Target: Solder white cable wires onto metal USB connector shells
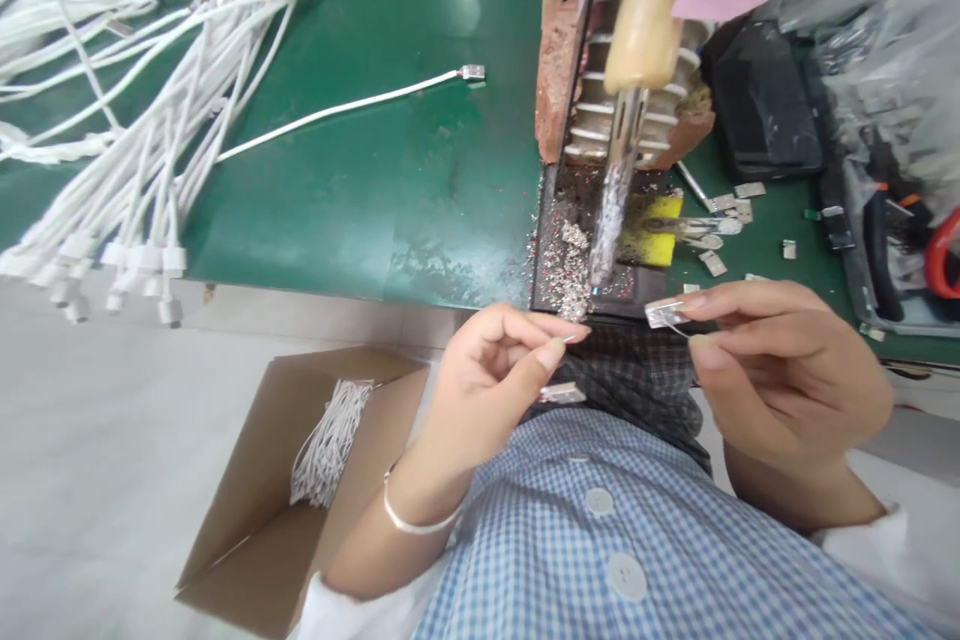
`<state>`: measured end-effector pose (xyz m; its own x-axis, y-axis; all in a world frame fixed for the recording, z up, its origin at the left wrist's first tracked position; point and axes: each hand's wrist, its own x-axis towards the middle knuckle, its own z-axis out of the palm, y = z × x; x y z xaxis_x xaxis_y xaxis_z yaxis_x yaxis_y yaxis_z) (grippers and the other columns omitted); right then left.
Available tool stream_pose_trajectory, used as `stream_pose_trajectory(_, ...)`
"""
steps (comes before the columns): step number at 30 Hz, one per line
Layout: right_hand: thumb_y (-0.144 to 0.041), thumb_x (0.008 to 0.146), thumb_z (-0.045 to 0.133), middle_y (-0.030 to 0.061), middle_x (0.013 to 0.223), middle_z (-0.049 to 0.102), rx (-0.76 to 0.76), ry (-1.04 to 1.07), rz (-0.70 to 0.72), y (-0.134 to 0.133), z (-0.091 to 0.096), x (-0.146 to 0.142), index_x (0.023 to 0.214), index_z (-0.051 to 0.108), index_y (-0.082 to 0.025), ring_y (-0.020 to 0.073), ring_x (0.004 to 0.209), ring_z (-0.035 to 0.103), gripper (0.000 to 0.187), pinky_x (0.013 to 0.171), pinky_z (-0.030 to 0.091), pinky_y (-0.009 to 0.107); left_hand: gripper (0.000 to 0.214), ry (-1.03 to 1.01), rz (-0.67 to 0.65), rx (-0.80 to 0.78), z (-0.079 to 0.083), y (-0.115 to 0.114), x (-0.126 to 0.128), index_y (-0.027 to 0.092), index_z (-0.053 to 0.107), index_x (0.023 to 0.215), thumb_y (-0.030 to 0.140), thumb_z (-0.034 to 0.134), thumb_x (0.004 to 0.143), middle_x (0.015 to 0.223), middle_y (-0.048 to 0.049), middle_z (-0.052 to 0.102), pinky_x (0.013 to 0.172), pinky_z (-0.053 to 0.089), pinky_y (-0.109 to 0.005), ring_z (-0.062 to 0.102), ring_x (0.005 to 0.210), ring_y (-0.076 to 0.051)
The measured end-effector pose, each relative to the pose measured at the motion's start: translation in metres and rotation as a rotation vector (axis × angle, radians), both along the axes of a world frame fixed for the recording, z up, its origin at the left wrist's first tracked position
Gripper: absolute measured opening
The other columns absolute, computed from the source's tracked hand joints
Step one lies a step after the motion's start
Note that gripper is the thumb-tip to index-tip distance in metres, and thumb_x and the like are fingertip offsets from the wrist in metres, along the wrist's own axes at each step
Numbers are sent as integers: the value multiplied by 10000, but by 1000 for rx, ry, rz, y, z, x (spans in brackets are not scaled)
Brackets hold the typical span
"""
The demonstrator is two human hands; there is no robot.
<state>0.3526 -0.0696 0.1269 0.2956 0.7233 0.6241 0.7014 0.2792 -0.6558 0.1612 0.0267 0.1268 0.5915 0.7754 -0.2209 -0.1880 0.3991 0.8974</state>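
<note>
My left hand [495, 375] is closed in a pinch on a thin wire end [571, 338], with a small metal shell [561, 393] below its fingers. My right hand [772, 370] pinches a small silver connector shell [664, 313] between thumb and forefinger. Both hands sit close together just below the front edge of the green bench [360, 190]. Right above them the tip of a soldering iron [609, 230] with a wooden handle [646, 20] points down into a dark tray [547, 250] littered with solder bits. A yellow sponge [651, 232] lies beside the tip.
A big bundle of white cables [127, 120] covers the bench's left; one cable [352, 108] lies apart. Loose metal shells [731, 210] and a tool bin with pliers [907, 250] are at right. A cardboard box [300, 490] with white wires stands on the floor at left.
</note>
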Motion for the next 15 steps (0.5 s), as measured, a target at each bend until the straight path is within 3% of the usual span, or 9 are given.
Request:
stream_pose_trajectory(3,-72,766,693,40,866,709,17,4,-174,-13,-3,21,819,615,-218,204,799,690,174,709,555,391,130,24,18,-26,-5,-5,-11,184,659,741,163,735,843,903,-49,792,529,487,-174,720,757,-131)
stream_pose_trajectory(6,-112,776,699,60,867,702,-89,-46,-309,-24,-3,46,799,613,-222,222,815,697,142,731,557,400,148,78,84,-48,-5,-11,-15,185,660,708,197,764,812,849,-51,781,600,526,-211,730,823,-168)
stream_pose_trajectory(11,-205,842,644,73,919,727,-408,-222,-331,-33,5,70,820,575,-224,236,868,708,75,767,552,393,188,172,135,-60,1,-16,-16,183,647,671,245,794,772,810,-56,768,602,528,-240,710,767,-177)
stream_pose_trajectory(13,-205,843,646,73,924,730,-427,-236,-338,-32,8,70,810,579,-223,232,873,707,77,785,548,390,191,174,133,-53,2,-16,-17,184,646,674,249,800,767,807,-56,766,593,524,-241,704,753,-176)
stream_pose_trajectory(15,-185,833,662,78,910,726,-343,-156,-360,-30,11,67,795,582,-220,223,860,704,95,749,550,370,187,167,118,-43,1,-16,-18,186,651,681,252,803,767,806,-54,763,602,526,-246,703,759,-180)
